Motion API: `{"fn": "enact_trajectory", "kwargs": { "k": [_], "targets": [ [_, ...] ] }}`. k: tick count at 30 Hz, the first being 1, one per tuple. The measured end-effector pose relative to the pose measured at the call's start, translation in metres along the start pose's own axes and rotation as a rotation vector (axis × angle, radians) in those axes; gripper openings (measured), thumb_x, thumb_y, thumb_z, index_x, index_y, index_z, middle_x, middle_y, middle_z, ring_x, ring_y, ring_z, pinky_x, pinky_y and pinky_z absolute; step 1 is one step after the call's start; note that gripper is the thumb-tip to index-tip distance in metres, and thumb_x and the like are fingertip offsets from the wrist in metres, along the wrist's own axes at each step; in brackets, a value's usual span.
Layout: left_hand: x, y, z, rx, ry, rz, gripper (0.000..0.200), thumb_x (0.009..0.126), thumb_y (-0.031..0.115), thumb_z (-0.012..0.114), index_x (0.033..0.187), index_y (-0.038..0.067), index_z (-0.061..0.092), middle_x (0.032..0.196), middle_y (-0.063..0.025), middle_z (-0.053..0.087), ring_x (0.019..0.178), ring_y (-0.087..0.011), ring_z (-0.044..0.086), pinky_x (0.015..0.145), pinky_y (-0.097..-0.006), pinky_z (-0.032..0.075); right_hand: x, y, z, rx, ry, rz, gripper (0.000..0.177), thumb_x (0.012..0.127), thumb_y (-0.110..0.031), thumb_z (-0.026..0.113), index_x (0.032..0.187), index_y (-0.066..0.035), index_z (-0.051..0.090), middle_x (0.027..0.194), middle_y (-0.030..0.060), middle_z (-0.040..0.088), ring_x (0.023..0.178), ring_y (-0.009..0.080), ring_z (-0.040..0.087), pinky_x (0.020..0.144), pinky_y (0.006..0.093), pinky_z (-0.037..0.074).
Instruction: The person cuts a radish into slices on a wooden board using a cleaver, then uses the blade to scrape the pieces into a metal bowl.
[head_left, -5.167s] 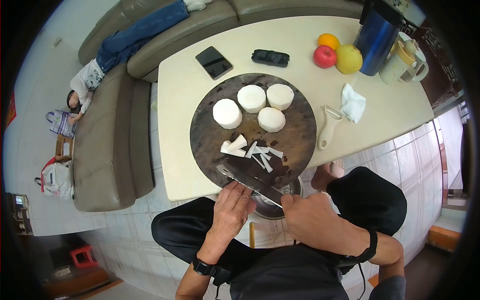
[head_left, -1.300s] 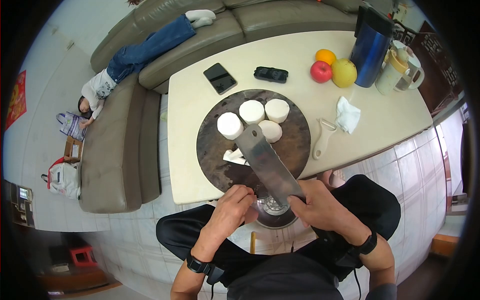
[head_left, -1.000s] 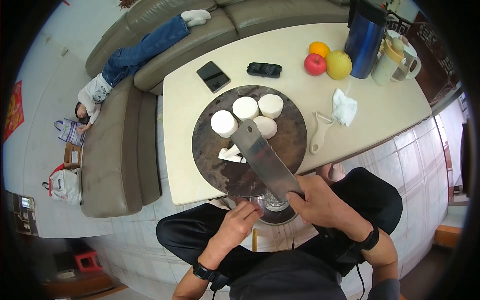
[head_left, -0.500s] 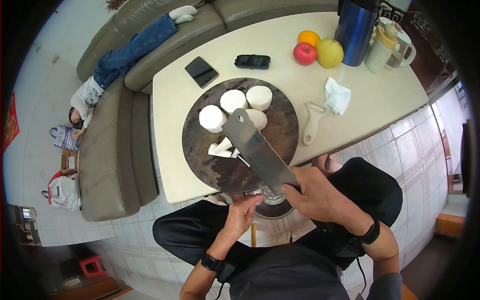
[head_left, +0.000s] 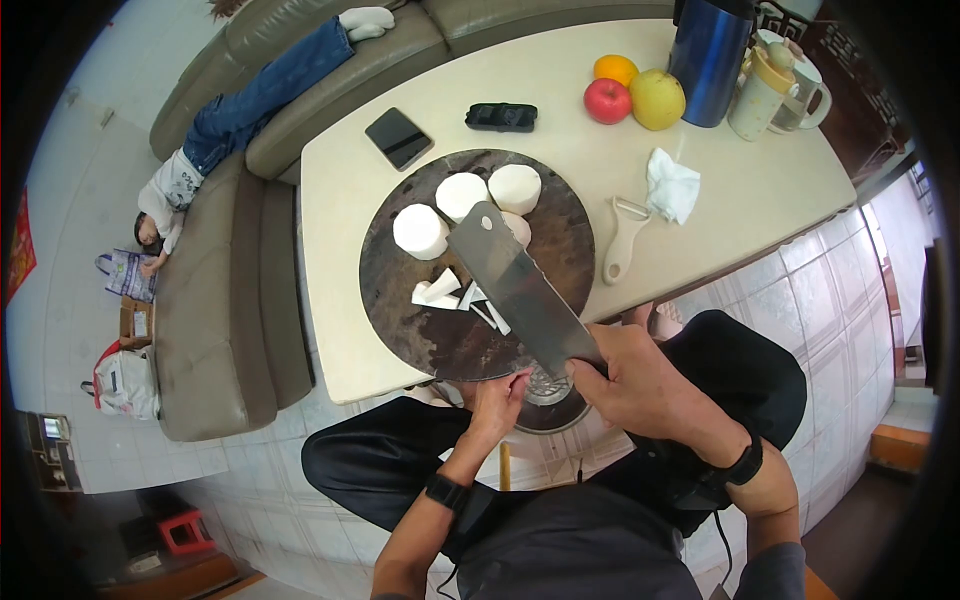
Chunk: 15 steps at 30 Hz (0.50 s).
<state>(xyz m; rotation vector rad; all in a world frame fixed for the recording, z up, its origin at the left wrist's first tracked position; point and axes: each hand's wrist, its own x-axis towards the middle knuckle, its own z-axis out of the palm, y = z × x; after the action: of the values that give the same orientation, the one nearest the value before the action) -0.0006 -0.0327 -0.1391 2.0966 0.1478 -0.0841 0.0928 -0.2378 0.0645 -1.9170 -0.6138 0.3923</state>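
Observation:
My right hand [head_left: 640, 380] grips the handle end of a broad cleaver [head_left: 525, 295], whose blade slants up and left over a round dark chopping board [head_left: 430, 335]. White cut pieces [head_left: 438, 290] of a radish-like vegetable lie left of the blade. Thick peeled white chunks [head_left: 420, 232] stand farther back; the blade partly covers one. My left hand [head_left: 497, 405] is at the board's near edge, beside the cleaver, fingers drawn together; whatever they hold is hidden. Below the board's edge, between the hands, a metal bowl [head_left: 552, 412] is partly visible.
On the cream table [head_left: 345, 340] are a phone [head_left: 399, 139], a black pouch [head_left: 501, 117], an orange, apple and yellow fruit [head_left: 657, 100], a blue flask [head_left: 712, 65], a peeler [head_left: 625, 240] and a crumpled tissue [head_left: 673, 187]. A person [head_left: 225, 130] lies on the sofa [head_left: 210, 320].
The cleaver's blade has shifted slightly right and down, uncovering more of the cut pieces. My left hand has moved a little right and up, closer to the blade. The view has shifted slightly.

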Motion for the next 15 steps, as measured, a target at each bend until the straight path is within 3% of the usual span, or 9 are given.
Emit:
{"fn": "enact_trajectory", "kwargs": {
  "k": [1, 2, 4, 8, 10, 11, 13, 14, 15],
  "targets": [
    [0.006, -0.009, 0.005, 0.209, 0.043, 0.178, 0.018, 0.088, 0.005, 0.062, 0.104, 0.002, 0.068, 0.078, -0.0162, 0.069, 0.072, -0.0368, 0.067, 0.066, -0.0399, 0.052, -0.001, -0.002, -0.002, -0.013, 0.013, -0.009, 0.020, 0.085, -0.009, 0.061, 0.078, 0.007, 0.052, 0.060, 0.0244, 0.053, 0.059, 0.0417, 0.056, 0.055, 0.0444, 0.042],
    [0.009, -0.022, 0.012, 0.204, 0.041, 0.181, 0.018, 0.088, 0.005, 0.062, 0.104, 0.002, 0.068, 0.078, -0.0162, 0.069, 0.072, -0.0368, 0.067, 0.066, -0.0399, 0.052, -0.002, -0.006, -0.006, -0.018, 0.016, -0.007, 0.020, 0.085, -0.009, 0.061, 0.078, 0.007, 0.052, 0.060, 0.0244, 0.053, 0.059, 0.0417, 0.056, 0.055, 0.0444, 0.042],
    [0.018, -0.050, 0.026, 0.482, -0.257, -0.189, 0.024, 0.087, 0.009, 0.062, 0.110, 0.005, 0.066, 0.089, -0.0206, 0.069, 0.084, -0.0446, 0.064, 0.078, -0.0457, 0.052, -0.004, -0.014, -0.016, 0.059, -0.030, 0.116, 0.019, 0.086, -0.010, 0.060, 0.081, 0.007, 0.053, 0.060, 0.0235, 0.053, 0.056, 0.0410, 0.053, 0.053, 0.0431, 0.042],
    [0.027, -0.083, 0.041, 0.554, -0.323, -0.090, 0.030, 0.089, 0.014, 0.060, 0.119, 0.007, 0.061, 0.110, -0.0216, 0.066, 0.104, -0.0429, 0.061, 0.090, -0.0491, 0.047, -0.012, -0.013, -0.031, 0.081, 0.074, 0.084, 0.016, 0.087, -0.008, 0.059, 0.087, 0.007, 0.055, 0.060, 0.0216, 0.054, 0.057, 0.0402, 0.052, 0.057, 0.0417, 0.043],
    [0.024, -0.060, 0.034, 0.663, -0.228, -0.283, 0.036, 0.092, 0.018, 0.058, 0.126, 0.008, 0.056, 0.130, -0.0225, 0.056, 0.122, -0.0422, 0.051, 0.102, -0.0484, 0.040, -0.016, -0.016, -0.039, 0.103, 0.133, 0.123, 0.014, 0.086, -0.006, 0.059, 0.091, 0.007, 0.057, 0.061, 0.0201, 0.054, 0.059, 0.0399, 0.052, 0.063, 0.0412, 0.043],
    [0.020, -0.078, 0.034, 0.664, -0.242, -0.279, 0.036, 0.092, 0.018, 0.058, 0.126, 0.008, 0.056, 0.130, -0.0225, 0.056, 0.122, -0.0422, 0.051, 0.102, -0.0484, 0.040, -0.017, -0.017, -0.043, 0.105, 0.142, 0.135, 0.014, 0.086, -0.006, 0.059, 0.091, 0.007, 0.057, 0.061, 0.0201, 0.054, 0.059, 0.0399, 0.052, 0.063, 0.0412, 0.043],
    [0.010, -0.126, 0.037, 0.575, -0.310, -0.053, 0.038, 0.094, 0.024, 0.055, 0.129, 0.008, 0.053, 0.137, -0.0221, 0.050, 0.130, -0.0408, 0.044, 0.106, -0.0484, 0.036, -0.018, -0.016, -0.051, 0.205, 0.143, 0.190, 0.014, 0.085, -0.004, 0.061, 0.093, 0.007, 0.057, 0.065, 0.0184, 0.059, 0.063, 0.0399, 0.054, 0.070, 0.0401, 0.045],
    [0.013, -0.129, 0.036, 0.573, -0.327, -0.047, 0.038, 0.094, 0.024, 0.055, 0.129, 0.008, 0.053, 0.137, -0.0221, 0.050, 0.130, -0.0408, 0.044, 0.106, -0.0484, 0.036, -0.020, -0.014, -0.052, 0.205, 0.154, 0.204, 0.014, 0.085, -0.004, 0.061, 0.093, 0.007, 0.057, 0.065, 0.0184, 0.059, 0.063, 0.0399, 0.054, 0.070, 0.0401, 0.045],
    [0.017, -0.130, 0.035, 0.525, -0.397, -0.120, 0.053, 0.091, 0.039, 0.056, 0.137, 0.015, 0.048, 0.146, -0.0159, 0.044, 0.137, -0.0365, 0.037, 0.111, -0.0433, 0.031, -0.022, -0.013, -0.054, 0.137, 0.148, 0.166, 0.015, 0.085, -0.004, 0.061, 0.094, 0.007, 0.057, 0.067, 0.0187, 0.060, 0.063, 0.0400, 0.055, 0.068, 0.0393, 0.045]
  ]
}}
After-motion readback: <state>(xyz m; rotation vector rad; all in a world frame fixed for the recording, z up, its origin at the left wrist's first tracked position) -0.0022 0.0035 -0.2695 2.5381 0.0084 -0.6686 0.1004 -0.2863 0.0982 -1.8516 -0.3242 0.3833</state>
